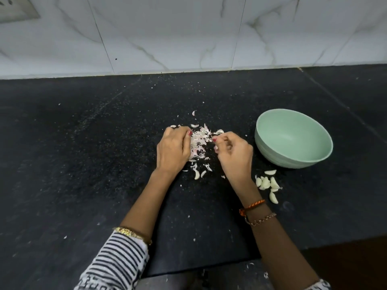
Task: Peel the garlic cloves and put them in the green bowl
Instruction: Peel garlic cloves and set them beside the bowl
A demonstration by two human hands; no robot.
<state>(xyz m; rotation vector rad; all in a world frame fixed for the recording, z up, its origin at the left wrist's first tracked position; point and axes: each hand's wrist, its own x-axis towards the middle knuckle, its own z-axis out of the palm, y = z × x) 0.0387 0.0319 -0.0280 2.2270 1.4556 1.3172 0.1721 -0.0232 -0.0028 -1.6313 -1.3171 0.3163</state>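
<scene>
Between your hands lies the heap of skins (200, 143); your left hand (172, 150) curls against it, your right hand (234, 152) pinches a scrap. Peeled cloves (267, 183) wait beside your right wrist, the green bowl (293, 139) empty beyond: sweep gently.

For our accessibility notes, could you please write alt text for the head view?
Two hands, left hand and right hand, work over a pile of garlic skins on a black counter. Peeled cloves lie beside an empty green bowl.

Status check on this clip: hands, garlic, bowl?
Left hand curled at the peel pile; right hand pinching a peel scrap. Peeled cloves on the counter. Green bowl empty. Nothing blocking.
</scene>
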